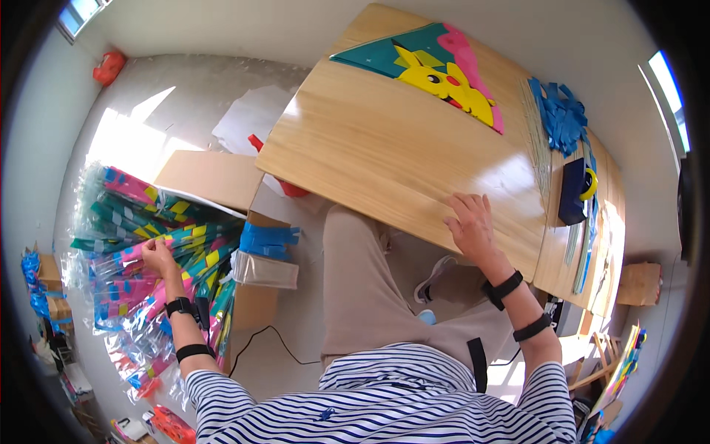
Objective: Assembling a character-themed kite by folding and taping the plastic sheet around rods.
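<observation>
To my left lies a big pile of long, narrow bundles in clear plastic, coloured pink, green and yellow. My left hand is at the middle of this pile, its fingers pinched on a pink plastic-wrapped bundle. Fingers apart and holding nothing, my right hand rests at the near edge of the wooden table. Farther off on the tabletop is a flat triangular kite-like sheet, green and pink with a yellow cartoon face.
Blue strips and thin pale rods lie on the table's right side, near a dark blue box with a yellow ring. A cardboard box borders the pile. Beside my left leg, a small box carries blue strips. A black cable crosses the floor.
</observation>
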Motion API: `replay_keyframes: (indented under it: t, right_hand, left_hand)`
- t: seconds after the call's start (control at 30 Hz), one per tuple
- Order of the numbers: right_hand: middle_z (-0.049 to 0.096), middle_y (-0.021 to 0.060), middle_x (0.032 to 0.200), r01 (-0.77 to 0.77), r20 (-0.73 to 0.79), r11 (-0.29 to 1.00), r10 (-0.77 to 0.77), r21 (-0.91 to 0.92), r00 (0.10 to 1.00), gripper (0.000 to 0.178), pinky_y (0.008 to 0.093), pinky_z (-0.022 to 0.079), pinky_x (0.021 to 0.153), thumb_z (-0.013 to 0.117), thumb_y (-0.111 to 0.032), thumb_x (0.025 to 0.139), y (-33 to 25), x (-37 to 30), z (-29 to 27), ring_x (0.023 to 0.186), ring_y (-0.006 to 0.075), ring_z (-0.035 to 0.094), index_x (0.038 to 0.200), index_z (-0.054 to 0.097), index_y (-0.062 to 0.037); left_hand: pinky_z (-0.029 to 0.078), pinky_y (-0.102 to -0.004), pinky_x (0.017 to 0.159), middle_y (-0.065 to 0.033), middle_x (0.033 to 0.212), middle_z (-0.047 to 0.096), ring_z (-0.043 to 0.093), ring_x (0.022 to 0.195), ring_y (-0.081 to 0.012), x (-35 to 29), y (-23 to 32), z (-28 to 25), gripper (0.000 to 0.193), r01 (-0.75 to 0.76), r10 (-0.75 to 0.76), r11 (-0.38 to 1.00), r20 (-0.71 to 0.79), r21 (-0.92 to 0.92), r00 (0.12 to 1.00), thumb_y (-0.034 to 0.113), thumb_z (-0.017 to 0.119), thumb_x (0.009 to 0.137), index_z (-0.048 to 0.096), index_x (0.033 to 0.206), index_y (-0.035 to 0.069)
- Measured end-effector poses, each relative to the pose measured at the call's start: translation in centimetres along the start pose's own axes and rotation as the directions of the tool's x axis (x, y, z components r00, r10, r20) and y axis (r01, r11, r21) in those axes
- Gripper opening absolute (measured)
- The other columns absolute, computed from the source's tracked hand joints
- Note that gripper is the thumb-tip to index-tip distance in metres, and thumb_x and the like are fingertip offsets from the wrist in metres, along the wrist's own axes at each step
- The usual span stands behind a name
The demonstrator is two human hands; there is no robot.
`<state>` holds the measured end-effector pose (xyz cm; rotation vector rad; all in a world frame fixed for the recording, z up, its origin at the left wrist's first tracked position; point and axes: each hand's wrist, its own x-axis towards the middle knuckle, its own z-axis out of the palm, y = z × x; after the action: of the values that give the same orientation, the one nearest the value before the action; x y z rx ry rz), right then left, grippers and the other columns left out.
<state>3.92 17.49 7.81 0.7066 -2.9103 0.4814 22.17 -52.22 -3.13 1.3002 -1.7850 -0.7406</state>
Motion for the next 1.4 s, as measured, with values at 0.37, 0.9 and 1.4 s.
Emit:
replay_keyframes:
  t: [0.37, 0.9, 1.4]
  right_hand:
    - [0.054, 0.0164, 0.138, -0.225, -0.173, 0.917, 0.175, -0.33, 0.969, 0.051, 0.0505, 0.04, 0.106, 0.067, -0.014, 0.085, 16.6, 15.6, 3.7, 0.125, 0.0371, 0.052, 0.133, 0.054, -0.0017]
    - [0.063, 0.0124, 0.089, 0.039, -0.243, 0.91, -0.151, -0.412, 0.958, 0.007, 0.0435, 0.051, 0.08, 0.06, -0.003, 0.076, 22.1, 21.5, 4.6, 0.092, 0.0315, 0.062, 0.081, 0.066, -0.0056]
    - [0.067, 0.0067, 0.088, -0.219, -0.281, 0.973, 0.19, -0.075, 0.941, 0.007, 0.0441, 0.045, 0.078, 0.061, -0.008, 0.078, 22.4, 22.3, 1.8, 0.09, 0.0299, 0.064, 0.082, 0.066, -0.0119]
  left_hand:
    - [0.05, -0.0374, 0.094, -0.015, 0.117, 0.068, 0.064, 0.109, -0.0304, -21.6, 26.2, 15.2, 0.037, -0.615, 0.622, 0.706, 0.724, -0.352, 0.298, 0.005, 0.072, 0.08, 0.064, 0.115, 0.001]
    - [0.048, -0.0419, 0.101, -0.0135, 0.123, 0.066, 0.058, 0.118, -0.0352, -29.0, 30.2, 18.0, 0.041, -0.667, 0.652, 0.598, 0.753, -0.444, 0.084, -0.004, 0.072, 0.071, 0.065, 0.111, 0.002]
    - [0.049, -0.0424, 0.099, -0.0122, 0.122, 0.066, 0.059, 0.115, -0.035, -28.9, 30.0, 18.1, 0.039, -0.667, 0.687, 0.573, 0.723, -0.476, 0.075, -0.002, 0.073, 0.07, 0.066, 0.108, 0.003]
